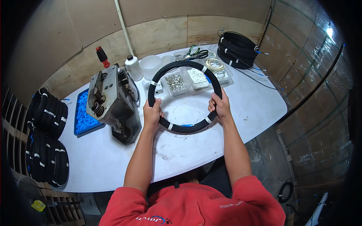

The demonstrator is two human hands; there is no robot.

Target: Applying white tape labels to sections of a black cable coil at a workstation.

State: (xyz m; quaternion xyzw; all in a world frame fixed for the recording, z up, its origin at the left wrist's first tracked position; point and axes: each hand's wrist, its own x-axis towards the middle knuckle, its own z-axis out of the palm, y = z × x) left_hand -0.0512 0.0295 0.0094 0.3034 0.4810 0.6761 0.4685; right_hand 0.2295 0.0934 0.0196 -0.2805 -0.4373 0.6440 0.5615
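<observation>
Between my two hands I hold a coil of black cable (187,129) above the white table. White tape bands wrap it at several places, and small blue connectors show at its lower edge and upper right. My left hand (152,113) is closed round the coil's left side. My right hand (220,105) grips the opposite side, with the fingers curled round the cable. Through and behind the ring appear a clear box of small metal parts (175,83) and a box of white pieces (197,76).
A metal press (113,98) stands left on the table (249,109), beside a blue tray of blue parts (85,116). Stacked black coils (47,154) sit at the left edge, more coils (237,49) at the back right. A white bottle (133,67) and scissors (198,55) are at the back.
</observation>
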